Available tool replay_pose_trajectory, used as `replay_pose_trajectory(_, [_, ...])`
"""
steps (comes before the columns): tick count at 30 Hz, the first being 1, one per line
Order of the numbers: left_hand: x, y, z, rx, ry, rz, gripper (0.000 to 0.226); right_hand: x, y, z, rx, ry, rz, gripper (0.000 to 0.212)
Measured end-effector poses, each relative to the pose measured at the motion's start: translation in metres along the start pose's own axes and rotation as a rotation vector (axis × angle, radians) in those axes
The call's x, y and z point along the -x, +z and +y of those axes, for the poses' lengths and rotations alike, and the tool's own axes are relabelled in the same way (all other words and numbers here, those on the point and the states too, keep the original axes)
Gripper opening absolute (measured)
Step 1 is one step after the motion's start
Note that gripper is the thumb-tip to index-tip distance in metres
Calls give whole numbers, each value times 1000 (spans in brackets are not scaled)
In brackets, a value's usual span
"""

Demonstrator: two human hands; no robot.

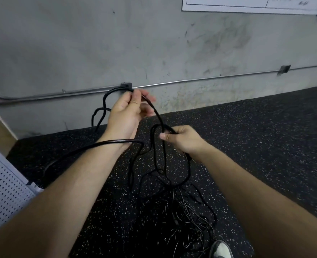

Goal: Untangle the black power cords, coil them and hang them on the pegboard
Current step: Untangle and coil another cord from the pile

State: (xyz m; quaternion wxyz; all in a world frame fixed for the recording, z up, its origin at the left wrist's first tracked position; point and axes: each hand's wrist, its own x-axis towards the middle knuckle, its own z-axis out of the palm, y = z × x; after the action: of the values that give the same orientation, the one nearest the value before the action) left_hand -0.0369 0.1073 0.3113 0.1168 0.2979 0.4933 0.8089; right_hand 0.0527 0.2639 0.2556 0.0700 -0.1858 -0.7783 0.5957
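The floor (247, 136) is black rubber with white speckles and meets a grey wall (79, 43). A tangled pile of cords (181, 216) lies on it, lower centre. A shoe (222, 249) stands just beside the pile. A pegboard (3, 192) sits at the left edge.

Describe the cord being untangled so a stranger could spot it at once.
Start at the grey wall and its metal pipe. Just below, a cord runs between the left hand and right hand. Unlike the tangled pile below, it is lifted.
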Motion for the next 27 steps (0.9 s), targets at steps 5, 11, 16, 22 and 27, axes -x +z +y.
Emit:
replay_pose_trajectory(5, [18, -20, -38, -499, -159, -121, 24, 0, -2, -39, -198, -153, 71, 24])
replay_pose_trajectory(11, [24, -4, -56, -698, -251, -255, 22, 11, 9, -91, -343, -220, 34, 18])
replay_pose_trajectory(16, [-1, -1, -13, -436, 17, -51, 23, 14, -16, -44, -106, -155, -113, 6])
replay_pose_trajectory(22, [-9, -3, 7, -117, 72, -4, 20, 14, 0, -14, 96, -38, -101, 19])
replay_pose_trajectory(27, [10, -19, -22, -363, -125, -24, 9, 13, -7, -52, -163, -90, -85, 26])
